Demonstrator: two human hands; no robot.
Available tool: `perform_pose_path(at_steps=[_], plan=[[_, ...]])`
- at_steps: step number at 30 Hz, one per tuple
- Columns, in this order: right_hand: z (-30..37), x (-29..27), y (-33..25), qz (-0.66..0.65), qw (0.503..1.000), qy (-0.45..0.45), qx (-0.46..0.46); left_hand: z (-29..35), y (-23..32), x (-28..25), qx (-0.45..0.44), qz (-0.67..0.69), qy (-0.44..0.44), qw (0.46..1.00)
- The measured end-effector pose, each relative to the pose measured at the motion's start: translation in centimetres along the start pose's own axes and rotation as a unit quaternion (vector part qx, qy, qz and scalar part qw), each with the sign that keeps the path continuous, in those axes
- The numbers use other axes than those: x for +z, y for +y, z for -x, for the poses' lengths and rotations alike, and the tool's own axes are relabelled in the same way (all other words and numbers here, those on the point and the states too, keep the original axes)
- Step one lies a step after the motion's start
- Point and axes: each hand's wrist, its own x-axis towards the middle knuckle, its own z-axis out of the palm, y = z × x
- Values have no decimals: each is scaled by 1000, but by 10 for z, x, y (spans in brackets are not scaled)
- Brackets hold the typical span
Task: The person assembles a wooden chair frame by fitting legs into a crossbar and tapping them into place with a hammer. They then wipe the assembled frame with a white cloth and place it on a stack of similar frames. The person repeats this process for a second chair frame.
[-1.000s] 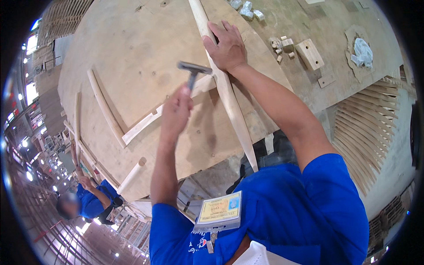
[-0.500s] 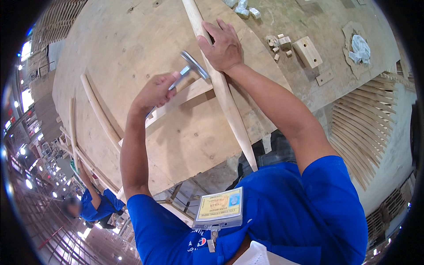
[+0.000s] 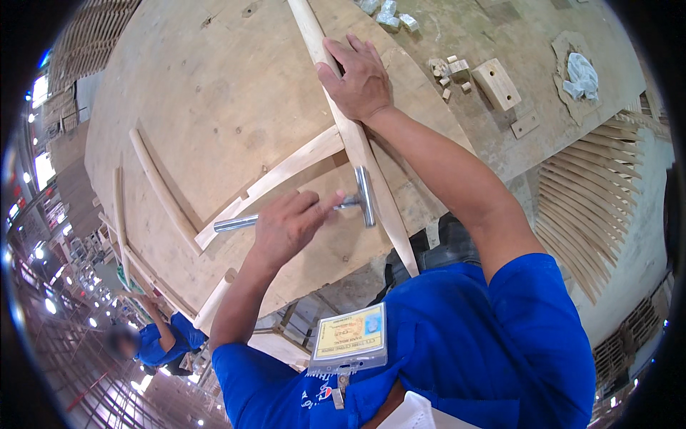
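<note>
The tapered wooden piece [image 3: 356, 139] runs lengthwise from the person's waist across the tabletop [image 3: 214, 86]; the right hand [image 3: 359, 82] drapes over it, thumb apart, while left of it the left hand [image 3: 289, 225] grips a hammer [image 3: 364, 196].

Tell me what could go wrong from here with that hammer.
The hammer in the left hand could dent the tapered wooden piece: its metal head overlaps the bare wood in view. A stray swing might strike the right hand, lying on that piece. Its narrow end juts past the table, so a knock there might shift it.
</note>
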Motion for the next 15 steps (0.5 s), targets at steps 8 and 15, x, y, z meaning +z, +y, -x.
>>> perform_pose_path(at_steps=[8,15], plan=[[0,1,3,-5,1000,26,-12,-6,-16,12,-6,9,44,999],[8,2,-4,-20,1000,-1,8,-19,-50,4,-216,162,93,958]])
